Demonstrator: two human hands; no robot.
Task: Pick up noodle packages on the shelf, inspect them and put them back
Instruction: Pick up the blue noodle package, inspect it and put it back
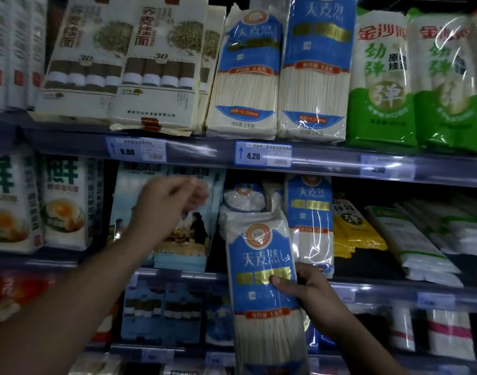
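Observation:
My right hand [310,296] grips a long blue-and-clear noodle package [261,280], held upright in front of the middle shelf, thumb across its gold label. My left hand [167,204] is raised to the left of it, blurred, fingers loosely apart and holding nothing, in front of a light-blue noodle package [186,239] on the middle shelf. Behind the held package stand two more of the same blue brand, one leaning [242,196] and one upright [311,220].
The top shelf carries beige buckwheat packs [156,63], blue packs [316,66] and green packs [383,77]. Price tags [263,154] line the shelf edge. Yellow [353,228] and white packs [416,239] lie at the right; egg-noodle packs [64,201] stand at the left. Lower shelves hold more packs.

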